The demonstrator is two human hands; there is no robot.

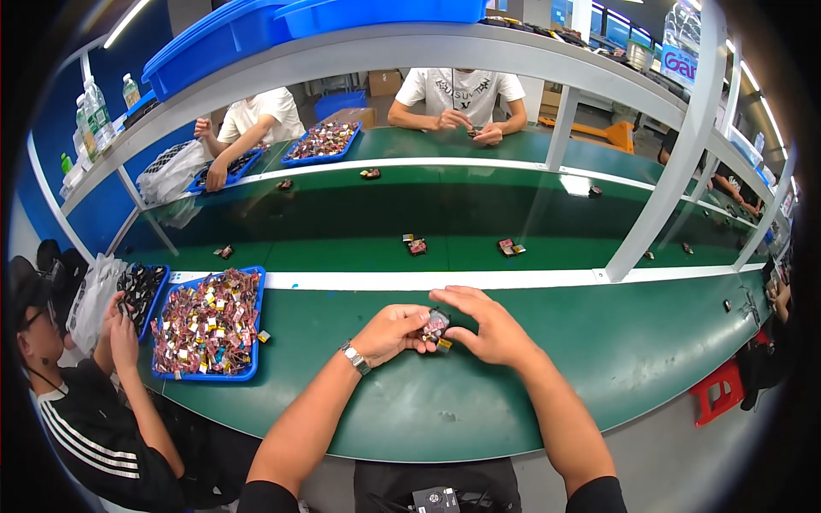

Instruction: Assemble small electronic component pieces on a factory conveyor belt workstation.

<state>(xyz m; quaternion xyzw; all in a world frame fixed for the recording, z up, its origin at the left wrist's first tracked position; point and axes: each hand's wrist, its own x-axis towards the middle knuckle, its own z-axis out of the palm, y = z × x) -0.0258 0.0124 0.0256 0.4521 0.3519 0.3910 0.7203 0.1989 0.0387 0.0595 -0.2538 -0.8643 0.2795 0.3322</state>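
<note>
Over the green work surface (513, 410), my left hand (386, 332) pinches a small electronic assembly (436, 325) between thumb and fingers. The assembly is dark with reddish parts, and a yellow tab sticks out at its lower side. My right hand (492, 330) is held open just right of it, fingers stretched and thumb close to the assembly; I cannot tell whether the thumb touches it. A metal-banded watch is on my left wrist. Left of my hands stands a blue tray (260, 299) heaped with similar small assemblies with red, white and yellow parts.
Beyond a white rail (342, 280), several small assemblies lie scattered on a green belt (325, 248). White posts (658, 197) carry an overhead shelf with blue bins (376, 14) and bottles. A co-worker (85, 402) sits at left; others work across. A red stool (718, 393) stands at right.
</note>
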